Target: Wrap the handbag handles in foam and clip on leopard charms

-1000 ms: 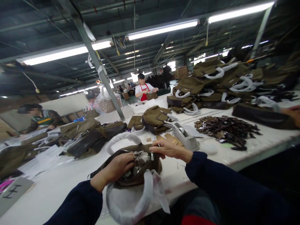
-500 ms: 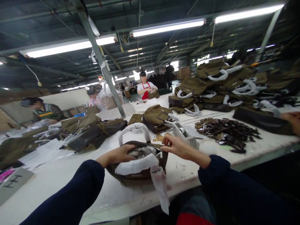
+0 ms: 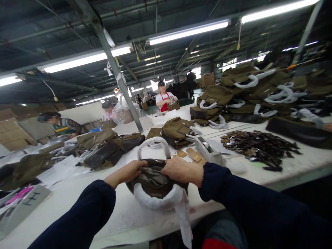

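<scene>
Left hand: your left hand (image 3: 131, 171) is closed on the top edge of the brown handbag (image 3: 153, 180), at its 9 o'clock side, fingers curled over the rim.
Right hand: your right hand (image 3: 181, 170) grips the same top edge at 2 o'clock, knuckles up, fingers folded onto the bag.
Handbag: it sits on the white table (image 3: 64, 204) just in front of you, between both hands, its mouth pressed together.
Handles: one white-wrapped handle (image 3: 154, 142) arches upright at the bag's 12 o'clock; the other wrapped handle (image 3: 158, 200) hangs at 6 o'clock, a loose wrap tail (image 3: 185, 221) trailing over the table edge.
Tape dispenser: the tape dispenser (image 3: 207, 150) stands near, at 2 o'clock from the bag.
Tags: a dark heap of small pieces (image 3: 256, 147) lies at 3 o'clock, well apart.
Stacks: finished olive bags (image 3: 249, 91) are piled at 1 o'clock; more bags (image 3: 109, 148) lie at 10 o'clock.
Others: a person in a red apron (image 3: 164, 98) works at 12 o'clock, far off.
</scene>
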The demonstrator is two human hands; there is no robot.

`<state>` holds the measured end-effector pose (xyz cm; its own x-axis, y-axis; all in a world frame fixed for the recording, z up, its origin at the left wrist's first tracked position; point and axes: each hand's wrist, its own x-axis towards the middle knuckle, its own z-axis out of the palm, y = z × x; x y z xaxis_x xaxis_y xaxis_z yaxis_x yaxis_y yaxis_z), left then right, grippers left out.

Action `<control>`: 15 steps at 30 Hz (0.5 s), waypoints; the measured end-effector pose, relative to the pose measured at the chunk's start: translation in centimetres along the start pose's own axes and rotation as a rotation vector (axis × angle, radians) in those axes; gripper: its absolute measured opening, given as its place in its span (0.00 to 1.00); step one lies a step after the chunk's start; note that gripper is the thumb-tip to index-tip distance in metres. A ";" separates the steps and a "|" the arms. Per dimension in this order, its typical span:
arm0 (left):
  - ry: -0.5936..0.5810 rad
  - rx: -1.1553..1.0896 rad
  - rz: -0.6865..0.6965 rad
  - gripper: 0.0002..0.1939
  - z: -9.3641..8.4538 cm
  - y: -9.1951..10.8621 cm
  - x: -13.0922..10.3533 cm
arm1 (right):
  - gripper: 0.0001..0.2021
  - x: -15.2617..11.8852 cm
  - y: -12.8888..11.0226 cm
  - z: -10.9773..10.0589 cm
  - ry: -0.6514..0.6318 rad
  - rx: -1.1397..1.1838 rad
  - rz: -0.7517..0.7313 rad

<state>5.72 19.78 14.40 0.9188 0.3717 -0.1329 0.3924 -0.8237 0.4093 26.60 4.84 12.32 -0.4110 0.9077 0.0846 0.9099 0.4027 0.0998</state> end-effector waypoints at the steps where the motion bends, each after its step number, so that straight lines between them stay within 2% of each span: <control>1: 0.002 -0.005 0.002 0.18 -0.1 0.1 0.0 | 0.09 -0.1 0.2 -0.1 -0.004 0.005 0.004; 6: -0.018 0.026 -0.044 0.26 0.7 0.2 0.5 | 0.09 -0.2 0.7 -0.8 -0.035 0.046 0.005; 10: 0.007 0.174 -0.054 0.20 1.3 -0.5 0.6 | 0.09 0.0 0.2 -0.9 -0.065 0.050 0.029; 13: -0.022 0.231 -0.069 0.17 0.7 -0.4 0.3 | 0.09 0.2 0.1 -0.5 -0.071 0.029 0.006; 15: -0.031 0.268 -0.082 0.21 0.1 0.5 -0.1 | 0.10 0.3 0.4 -0.3 -0.061 0.021 0.002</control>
<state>5.82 19.33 14.54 0.8828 0.4318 -0.1847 0.4589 -0.8769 0.1433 26.87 5.22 12.65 -0.4053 0.9138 0.0246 0.9121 0.4024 0.0786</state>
